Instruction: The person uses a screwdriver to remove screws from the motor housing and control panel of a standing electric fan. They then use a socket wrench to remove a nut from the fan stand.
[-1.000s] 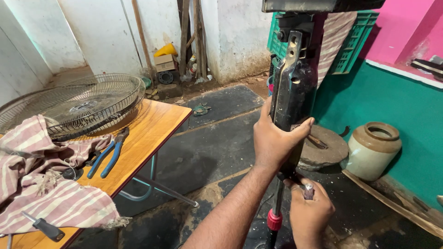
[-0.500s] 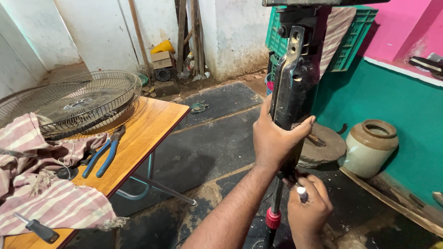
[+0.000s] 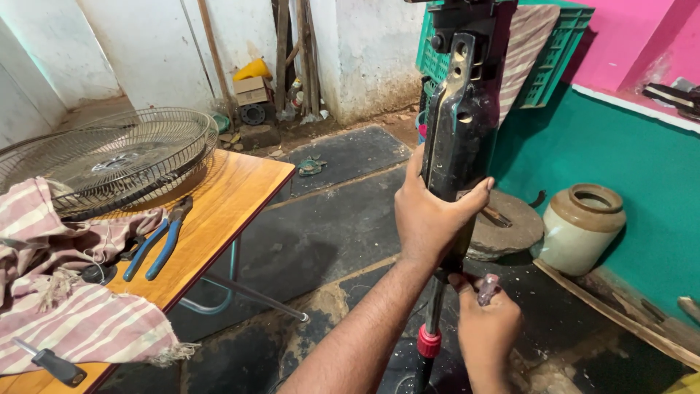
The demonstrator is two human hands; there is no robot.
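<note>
Black fan stand point(image 3: 458, 138) is held upright above the floor, right of the counter point(image 3: 226, 197). Left hand point(image 3: 430, 215) fingers are wrapped closed around its housing. Right hand point(image 3: 487, 328), lower by the pole point(image 3: 434, 310), is closed on a small screwdriver point(image 3: 487, 288). Pliers point(image 3: 157, 241) lie on the counter.

The top of the black housing point(image 3: 463, 124) runs off the upper edge, its head unseen. The left hand point(image 3: 430, 215) covers the housing's lower end, and the join with the pole point(image 3: 432, 321) cannot be made out. The pole's foot is cut off below. The right hand point(image 3: 487, 332) closes on a small pale object point(image 3: 487, 288), too blurred to identify. The screwdriver's point(image 3: 51, 361) tip hides under the striped cloth point(image 3: 80, 321). The fan guard point(image 3: 102, 160) is clipped at left.
</note>
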